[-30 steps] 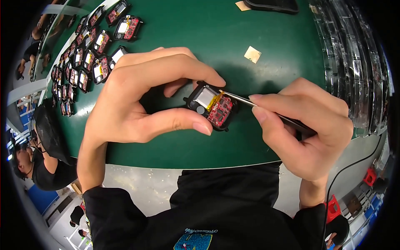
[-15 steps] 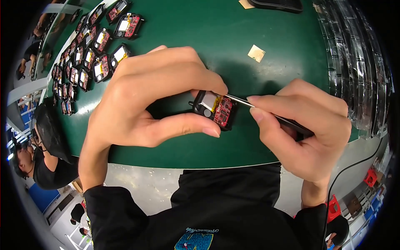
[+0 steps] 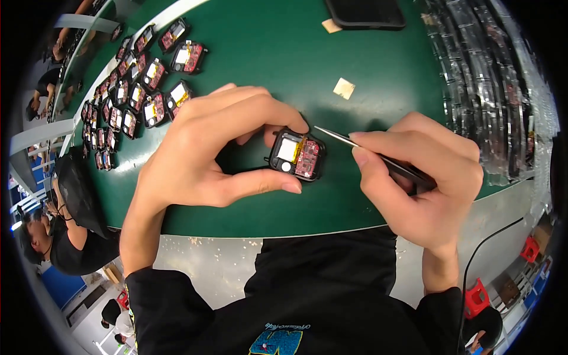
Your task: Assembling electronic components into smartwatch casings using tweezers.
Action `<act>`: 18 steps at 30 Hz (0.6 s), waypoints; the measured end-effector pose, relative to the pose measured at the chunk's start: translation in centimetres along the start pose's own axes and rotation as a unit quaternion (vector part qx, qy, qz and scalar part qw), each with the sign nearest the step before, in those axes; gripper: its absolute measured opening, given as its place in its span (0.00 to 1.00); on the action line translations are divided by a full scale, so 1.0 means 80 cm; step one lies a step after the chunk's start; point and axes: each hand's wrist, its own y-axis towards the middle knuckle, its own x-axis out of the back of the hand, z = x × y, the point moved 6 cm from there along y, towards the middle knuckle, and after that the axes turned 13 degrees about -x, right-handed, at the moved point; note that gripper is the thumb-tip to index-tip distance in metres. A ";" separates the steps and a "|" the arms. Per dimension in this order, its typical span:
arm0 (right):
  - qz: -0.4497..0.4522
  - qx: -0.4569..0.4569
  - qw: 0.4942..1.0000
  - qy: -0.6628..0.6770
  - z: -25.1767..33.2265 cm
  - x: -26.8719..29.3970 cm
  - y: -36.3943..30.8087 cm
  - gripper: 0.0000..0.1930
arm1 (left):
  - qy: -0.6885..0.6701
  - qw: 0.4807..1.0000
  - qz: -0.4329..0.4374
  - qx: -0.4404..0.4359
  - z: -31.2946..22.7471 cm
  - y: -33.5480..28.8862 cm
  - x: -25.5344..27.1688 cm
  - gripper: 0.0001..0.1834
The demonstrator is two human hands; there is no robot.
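Note:
Between the thumb and fingers of my left hand (image 3: 219,145) sits a small black device housing (image 3: 296,155), its inside facing up. In it lie a silvery-white battery-like block, yellow tape, a round disc and a red circuit board (image 3: 309,158). My right hand (image 3: 423,177) is closed round a pair of tweezers (image 3: 346,139), dark at the grip and bright at the point. The tweezers' tip is just right of my left fingertips, above the housing's upper edge and apart from it.
Several similar open housings (image 3: 154,109) crowd the green table (image 3: 254,47) at the left. A small cream square (image 3: 344,88) lies beyond my hands, with a black phone-like slab (image 3: 367,13) farther back. Clear plastic trays (image 3: 485,89) line the right edge. Another person (image 3: 74,242) sits at the left.
The tweezers' tip has drawn away from the housing's upper edge. The housing now lies flatter to view in my left hand. The whole view has shifted a little.

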 end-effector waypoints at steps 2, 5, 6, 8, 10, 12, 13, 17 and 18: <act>-0.038 -0.008 0.999 0.021 0.003 0.010 -0.002 0.11 | 0.002 1.000 -0.006 0.003 -0.002 0.000 0.003 0.34; -0.064 -0.023 0.997 0.036 -0.002 0.010 0.001 0.10 | 0.027 0.999 0.019 -0.014 -0.008 0.012 0.003 0.33; -0.073 -0.028 0.996 0.052 -0.005 0.010 0.004 0.09 | 0.035 0.999 0.018 -0.021 -0.010 0.012 0.003 0.33; -0.074 -0.035 0.995 0.050 -0.004 0.017 0.003 0.08 | 0.051 0.997 0.023 -0.060 -0.013 0.016 0.003 0.31; -0.076 -0.033 0.995 0.056 -0.001 0.022 -0.003 0.07 | 0.074 0.994 0.011 -0.080 -0.018 0.017 0.001 0.27; -0.101 -0.001 0.990 0.099 -0.002 0.018 -0.004 0.08 | 0.104 0.991 0.019 -0.084 -0.021 0.011 -0.002 0.28; -0.096 0.007 0.990 0.102 -0.002 0.016 -0.005 0.08 | 0.116 0.989 0.009 -0.090 -0.025 0.010 -0.002 0.28; -0.111 0.000 0.983 0.145 -0.009 0.018 -0.012 0.09 | 0.112 0.989 -0.067 -0.075 -0.028 0.018 0.015 0.24; -0.107 -0.005 0.982 0.155 -0.007 0.017 -0.013 0.09 | 0.105 0.988 -0.088 -0.064 -0.031 0.023 0.032 0.25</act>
